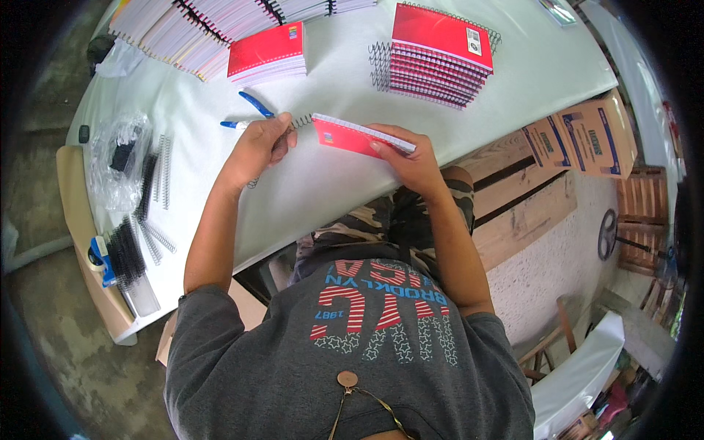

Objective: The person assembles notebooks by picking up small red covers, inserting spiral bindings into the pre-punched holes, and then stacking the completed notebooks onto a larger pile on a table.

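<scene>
My right hand (405, 156) grips a red-covered notebook (345, 140) by its right end, thumb on the cover and fingers behind. A dark spiral binding coil (302, 119) runs from the notebook's upper left corner to my left hand (262, 147). Its fingers are closed round the coil, and a loose tail of it shows below the palm. Just beyond the left hand, blue-handled pliers (257, 105) lie on the white-covered table (330, 198); their jaws are hidden by the hand. How far the coil is threaded into the holes is hard to tell.
Ahead stand a stack of unbound red notebooks (265, 53) and a taller stack of spiral-bound ones (440, 59). Bound books (172, 37) line the far left. Loose coils (132, 253), a plastic bag (121, 158) and a blue tape dispenser (103, 262) lie left. Cardboard boxes (598, 136) stand right.
</scene>
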